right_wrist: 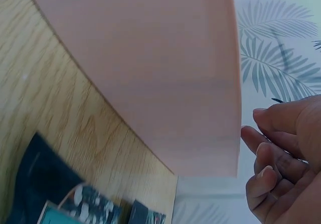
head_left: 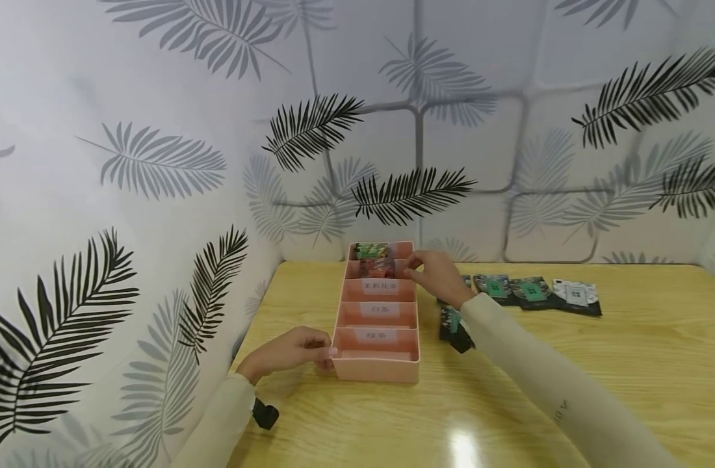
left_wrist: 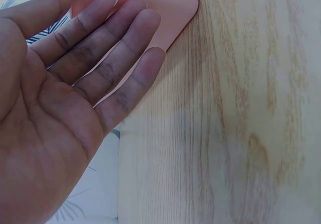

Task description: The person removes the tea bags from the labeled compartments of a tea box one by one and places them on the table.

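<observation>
A pink compartment box (head_left: 377,370) stands lengthwise on the table, paper labels with writing in its three nearer compartments. My left hand (head_left: 301,351) holds its near left corner, thumb at the rim and fingers against the outer wall; the left wrist view shows those fingers nearly straight. Green and yellow tea packets (head_left: 372,251) lie in the farthest compartment, red tea packets (head_left: 376,268) in the second. At the right rim by the red packets is my right hand (head_left: 436,276). Its fingers are loosely curled, thumb and forefinger close together, and nothing shows between them in the right wrist view (right_wrist: 286,158).
Right of the box, dark tea packets with green labels (head_left: 532,290) lie in a row, ending in a white and black packet (head_left: 576,296). Another dark packet (head_left: 449,320) lies nearer, partly under my right wrist. A leaf-patterned wall covering (head_left: 381,130) rises behind the wooden table (head_left: 626,390).
</observation>
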Available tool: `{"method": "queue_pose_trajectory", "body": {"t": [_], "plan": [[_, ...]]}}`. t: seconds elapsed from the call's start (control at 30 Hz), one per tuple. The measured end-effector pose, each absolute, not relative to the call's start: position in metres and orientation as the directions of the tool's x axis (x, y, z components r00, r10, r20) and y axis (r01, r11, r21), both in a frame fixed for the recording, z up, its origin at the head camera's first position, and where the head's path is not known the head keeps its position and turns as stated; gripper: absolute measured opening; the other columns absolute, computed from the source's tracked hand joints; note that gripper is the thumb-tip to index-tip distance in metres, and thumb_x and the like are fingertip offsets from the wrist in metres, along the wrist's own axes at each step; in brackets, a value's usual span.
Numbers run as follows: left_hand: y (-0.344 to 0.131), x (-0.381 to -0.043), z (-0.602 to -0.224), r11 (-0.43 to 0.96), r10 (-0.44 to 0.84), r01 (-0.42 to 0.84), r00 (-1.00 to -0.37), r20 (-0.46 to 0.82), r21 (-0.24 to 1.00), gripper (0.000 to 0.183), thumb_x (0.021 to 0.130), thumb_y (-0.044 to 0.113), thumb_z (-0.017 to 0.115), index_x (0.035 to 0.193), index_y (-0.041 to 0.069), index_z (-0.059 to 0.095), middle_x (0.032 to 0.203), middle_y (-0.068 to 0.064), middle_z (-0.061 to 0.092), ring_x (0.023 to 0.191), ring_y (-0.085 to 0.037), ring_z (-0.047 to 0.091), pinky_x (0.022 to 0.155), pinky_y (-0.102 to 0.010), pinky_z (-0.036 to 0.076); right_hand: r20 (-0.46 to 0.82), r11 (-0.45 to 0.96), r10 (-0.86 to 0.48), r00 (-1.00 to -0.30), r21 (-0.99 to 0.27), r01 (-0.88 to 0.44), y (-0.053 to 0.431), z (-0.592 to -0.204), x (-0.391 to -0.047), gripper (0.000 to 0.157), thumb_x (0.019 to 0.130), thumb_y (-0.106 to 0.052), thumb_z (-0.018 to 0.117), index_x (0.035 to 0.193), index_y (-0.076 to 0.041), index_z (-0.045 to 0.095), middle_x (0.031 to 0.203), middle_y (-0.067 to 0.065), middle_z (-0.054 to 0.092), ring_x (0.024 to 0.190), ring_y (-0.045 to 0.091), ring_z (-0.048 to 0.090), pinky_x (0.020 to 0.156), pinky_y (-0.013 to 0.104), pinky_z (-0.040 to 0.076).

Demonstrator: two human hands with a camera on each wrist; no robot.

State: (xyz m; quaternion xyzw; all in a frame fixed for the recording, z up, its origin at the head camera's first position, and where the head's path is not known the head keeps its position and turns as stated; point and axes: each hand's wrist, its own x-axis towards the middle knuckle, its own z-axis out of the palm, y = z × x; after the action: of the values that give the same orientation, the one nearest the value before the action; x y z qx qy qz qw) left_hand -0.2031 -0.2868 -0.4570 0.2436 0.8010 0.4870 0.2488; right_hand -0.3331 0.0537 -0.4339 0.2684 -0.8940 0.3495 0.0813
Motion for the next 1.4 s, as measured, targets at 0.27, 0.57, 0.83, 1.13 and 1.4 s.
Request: {"method": "queue_pose_trajectory", "body": {"t": [0.27, 0.57, 0.83, 1.13, 1.4], "plan": [[-0.288, -0.205, -0.456, 0.401, 0.646, 0.148, -0.745, -0.164, 0.904, 0.028, 0.108, 0.026, 0.058, 0.098, 0.002, 0.069, 0.102, -0.012, 0.073, 0.099, -0.041, 0.070, 0.091, -0.054, 0.056, 0.253, 0.631, -0.421, -0.871, -0.608, -0.481, 0.031, -0.432, -0.344, 0.028, 0.099, -0.014, 0.071, 0.122, 0.001, 0.072, 0.111, 0.013, 0.075, 0.100, 0.027, 0.071, 0.087, 0.046, 0.058], [-0.288, -0.205, -0.455, 0.407, 0.644, 0.143, -0.746, -0.172, 0.902, 0.029, 0.108, 0.027, 0.058, 0.098, 0.002, 0.069, 0.102, -0.012, 0.073, 0.099, -0.040, 0.070, 0.092, -0.052, 0.057, 0.185, 0.687, -0.434, -0.882, -0.565, -0.456, 0.023, -0.432, -0.353, 0.035, 0.099, -0.014, 0.070, 0.132, -0.003, 0.068, 0.113, 0.015, 0.074, 0.082, 0.023, 0.070, 0.074, 0.043, 0.057], [-0.288, -0.204, -0.454, 0.423, 0.628, 0.149, -0.759, -0.171, 0.894, 0.029, 0.107, 0.029, 0.059, 0.097, 0.003, 0.070, 0.100, -0.010, 0.074, 0.098, -0.036, 0.071, 0.090, -0.049, 0.058, 0.188, 0.703, -0.432, -0.882, -0.542, -0.460, 0.017, -0.434, -0.356, 0.026, 0.098, -0.015, 0.070, 0.121, -0.002, 0.070, 0.069, 0.000, 0.055, 0.054, 0.013, 0.042, 0.056, 0.033, 0.036], [-0.288, -0.203, -0.453, 0.425, 0.624, 0.147, -0.762, -0.171, 0.893, 0.028, 0.107, 0.028, 0.060, 0.098, 0.004, 0.071, 0.099, -0.010, 0.075, 0.098, -0.041, 0.070, 0.090, -0.052, 0.057, 0.187, 0.701, -0.422, -0.887, -0.552, -0.451, 0.016, -0.435, -0.356, 0.015, 0.097, -0.018, 0.073, 0.107, -0.007, 0.071, 0.096, 0.007, 0.074, 0.083, 0.022, 0.070, 0.075, 0.044, 0.058], [-0.288, -0.203, -0.454, 0.424, 0.622, 0.145, -0.764, -0.171, 0.894, 0.027, 0.107, 0.028, 0.060, 0.097, 0.005, 0.071, 0.099, -0.009, 0.075, 0.098, -0.041, 0.070, 0.090, -0.051, 0.057, 0.239, 0.688, -0.446, -0.863, -0.525, -0.501, 0.014, -0.438, -0.356, 0.019, 0.096, -0.025, 0.076, 0.083, -0.012, 0.070, 0.076, -0.001, 0.067, 0.061, 0.014, 0.059, 0.059, 0.035, 0.050]]}}
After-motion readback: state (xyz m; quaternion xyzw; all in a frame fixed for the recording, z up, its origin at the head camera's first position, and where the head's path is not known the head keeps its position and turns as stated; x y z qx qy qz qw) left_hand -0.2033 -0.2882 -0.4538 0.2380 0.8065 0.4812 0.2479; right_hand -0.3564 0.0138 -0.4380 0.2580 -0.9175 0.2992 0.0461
